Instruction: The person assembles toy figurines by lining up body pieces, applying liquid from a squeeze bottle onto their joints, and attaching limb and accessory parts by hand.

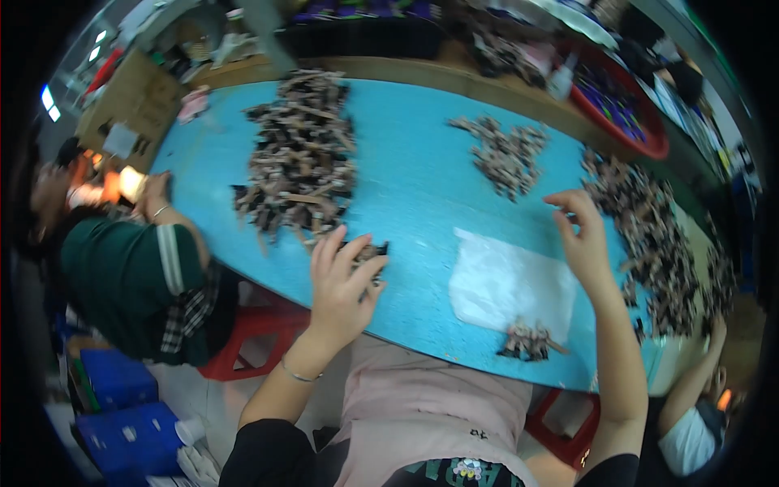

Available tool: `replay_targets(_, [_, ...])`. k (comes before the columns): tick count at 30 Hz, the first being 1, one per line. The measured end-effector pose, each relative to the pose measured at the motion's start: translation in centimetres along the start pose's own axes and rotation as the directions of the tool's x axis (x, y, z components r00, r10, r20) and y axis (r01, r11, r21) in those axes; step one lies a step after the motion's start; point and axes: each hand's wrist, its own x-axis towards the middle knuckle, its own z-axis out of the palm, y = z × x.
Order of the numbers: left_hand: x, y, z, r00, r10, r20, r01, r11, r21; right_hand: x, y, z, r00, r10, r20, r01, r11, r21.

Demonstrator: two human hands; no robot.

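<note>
My left hand (345, 280) curls round a few small brown-and-black pieces (372, 258) at the near end of a long heap (300, 154). These pieces look like short strips; blur hides their exact kind. Over the table's right side is my right hand (581, 231), raised with its fingers bent and apart and nothing seen in them. Left of that hand lies a white plastic sheet (510, 280), with a small cluster of pieces (527, 342) at its near edge. A looser pile of lighter pieces (510, 154) sits farther back.
The blue tabletop (402, 146) also bears a large heap (649, 235) along its right side. A red basin (641, 134) holds purple items behind it. Co-workers sit at left, in a green shirt (130, 268), and at far right. A cardboard box (134, 105) stands back left.
</note>
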Motion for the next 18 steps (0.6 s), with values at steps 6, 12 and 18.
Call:
replay_targets(6, [0.2,-1.1,2.2,0.999,-0.033,0.015,0.034,0.997,-0.072,4.3,7.4,1.4,0.996,-0.081,0.046,0.089,0.971,-0.221])
replay_targets(12, [0.7,-0.9,3.1,0.991,-0.121,-0.052,0.119,0.992,-0.044,5.2,9.4,1.8,0.995,-0.042,0.090,0.068,0.950,-0.305])
replay_targets(18, [0.5,1.2,1.4,0.993,-0.120,-0.007,0.119,0.992,-0.044,3.8,9.1,2.2,0.990,0.128,-0.058,-0.134,0.984,-0.115])
